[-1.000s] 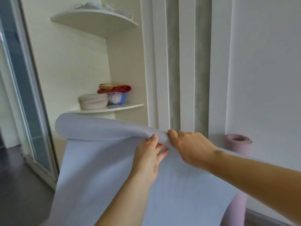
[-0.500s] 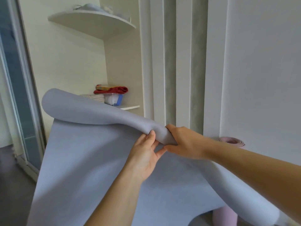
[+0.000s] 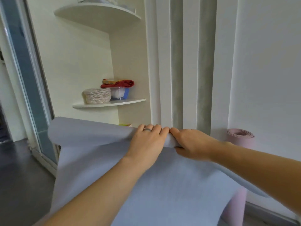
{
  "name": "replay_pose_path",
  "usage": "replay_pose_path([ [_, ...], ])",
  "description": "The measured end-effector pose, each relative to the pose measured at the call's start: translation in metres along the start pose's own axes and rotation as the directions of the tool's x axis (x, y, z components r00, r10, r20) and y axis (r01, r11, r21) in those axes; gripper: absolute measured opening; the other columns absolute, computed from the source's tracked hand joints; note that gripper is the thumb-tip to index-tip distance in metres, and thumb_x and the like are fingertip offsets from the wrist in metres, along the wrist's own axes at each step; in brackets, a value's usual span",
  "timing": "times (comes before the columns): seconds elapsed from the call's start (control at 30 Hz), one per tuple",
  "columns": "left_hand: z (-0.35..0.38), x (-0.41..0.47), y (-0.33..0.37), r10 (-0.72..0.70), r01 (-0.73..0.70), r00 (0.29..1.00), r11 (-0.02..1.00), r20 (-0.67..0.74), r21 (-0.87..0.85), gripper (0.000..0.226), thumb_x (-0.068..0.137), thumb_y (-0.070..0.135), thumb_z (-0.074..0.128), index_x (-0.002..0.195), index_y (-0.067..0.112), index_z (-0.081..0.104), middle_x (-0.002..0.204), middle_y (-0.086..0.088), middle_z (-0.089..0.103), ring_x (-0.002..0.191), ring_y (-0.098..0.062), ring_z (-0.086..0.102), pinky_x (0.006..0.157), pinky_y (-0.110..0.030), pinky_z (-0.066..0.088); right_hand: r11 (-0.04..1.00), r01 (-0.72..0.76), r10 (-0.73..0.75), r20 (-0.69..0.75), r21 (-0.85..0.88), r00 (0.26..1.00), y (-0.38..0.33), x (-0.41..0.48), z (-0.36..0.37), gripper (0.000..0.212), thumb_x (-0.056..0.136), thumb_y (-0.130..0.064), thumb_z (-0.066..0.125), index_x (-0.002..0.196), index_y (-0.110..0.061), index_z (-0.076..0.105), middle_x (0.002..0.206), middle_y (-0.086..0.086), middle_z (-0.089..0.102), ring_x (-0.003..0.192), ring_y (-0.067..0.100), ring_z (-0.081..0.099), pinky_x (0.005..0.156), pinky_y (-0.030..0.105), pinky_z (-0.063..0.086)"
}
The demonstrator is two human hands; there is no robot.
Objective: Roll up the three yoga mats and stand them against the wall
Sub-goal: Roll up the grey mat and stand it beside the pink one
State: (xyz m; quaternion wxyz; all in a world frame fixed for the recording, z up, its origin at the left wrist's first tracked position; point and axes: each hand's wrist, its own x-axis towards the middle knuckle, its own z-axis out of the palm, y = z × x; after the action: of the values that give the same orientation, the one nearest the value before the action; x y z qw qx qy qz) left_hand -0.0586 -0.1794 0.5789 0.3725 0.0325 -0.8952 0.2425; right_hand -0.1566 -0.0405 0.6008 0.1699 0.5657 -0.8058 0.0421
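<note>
The person holds a blue-grey yoga mat [image 3: 162,185] up in front of them. Its top edge is turned over into a loose roll and the rest hangs down as a broad sheet toward the dark floor [image 3: 19,176]. Both hands sit side by side on the middle of that rolled top edge, almost touching.

The left hand [image 3: 146,144] lies over the roll with its fingers curled across the top, clasping the mat; a ring [image 3: 147,129] shows on one finger. The right hand [image 3: 193,144] grasps the roll too, fingers wrapped over it and the thumb tucked beneath.

To the right, a pink yoga mat [image 3: 241,139] is already rolled. It stands upright against the white wall [image 3: 268,62], its lower part partly hidden behind the blue-grey mat's right edge.

Beyond the hands, a lower corner shelf [image 3: 110,102] carries a woven rope basket [image 3: 96,95] at its left end. Beside it is a clear plastic container [image 3: 120,93] with a red cloth [image 3: 125,83] and a yellow box [image 3: 110,81] on top. An upper corner shelf [image 3: 97,15] hangs above, and a glass sliding door [image 3: 32,79] fills the left side.
</note>
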Motion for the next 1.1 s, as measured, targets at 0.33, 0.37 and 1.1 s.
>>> replay_pose_path([
  [0.33, -0.008, 0.023, -0.025, 0.328, -0.273, 0.916, 0.931, -0.229, 0.242, 0.036, 0.074, -0.004, 0.035, 0.087, 0.015, 0.063, 0.069, -0.001, 0.053, 0.060, -0.023, 0.052, 0.061, -0.032, 0.047, 0.960, -0.229, 0.211, 0.121, 0.159, 0.970, -0.001, -0.002, -0.030, 0.019, 0.077, -0.018, 0.064, 0.096, -0.013, 0.060, 0.082, 0.002, 0.061, 0.072, 0.020, 0.057, 0.058, 0.025, 0.043],
  [0.37, -0.010, 0.026, -0.023, 0.344, -0.283, 0.910, 0.924, -0.234, 0.259, 0.037, 0.076, -0.005, 0.034, 0.087, 0.015, 0.063, 0.069, -0.001, 0.053, 0.060, -0.022, 0.052, 0.061, -0.032, 0.046, 0.950, -0.250, 0.225, 0.144, 0.188, 0.964, 0.002, -0.001, -0.031, 0.017, 0.077, -0.015, 0.064, 0.093, -0.013, 0.061, 0.080, 0.002, 0.060, 0.071, 0.020, 0.057, 0.057, 0.023, 0.042],
  [1.1, -0.079, 0.062, -0.044, 0.147, -0.195, 0.971, 0.943, 0.188, 0.271, 0.027, 0.073, 0.011, 0.068, 0.095, 0.014, 0.053, 0.088, -0.008, 0.062, 0.078, -0.028, 0.064, 0.056, -0.032, 0.036, 0.921, -0.099, -0.104, -0.483, -0.376, 0.870, 0.018, 0.007, -0.028, 0.059, 0.053, -0.015, 0.084, 0.104, -0.012, 0.054, 0.061, 0.001, 0.053, 0.040, 0.021, 0.049, 0.037, 0.026, 0.033],
])
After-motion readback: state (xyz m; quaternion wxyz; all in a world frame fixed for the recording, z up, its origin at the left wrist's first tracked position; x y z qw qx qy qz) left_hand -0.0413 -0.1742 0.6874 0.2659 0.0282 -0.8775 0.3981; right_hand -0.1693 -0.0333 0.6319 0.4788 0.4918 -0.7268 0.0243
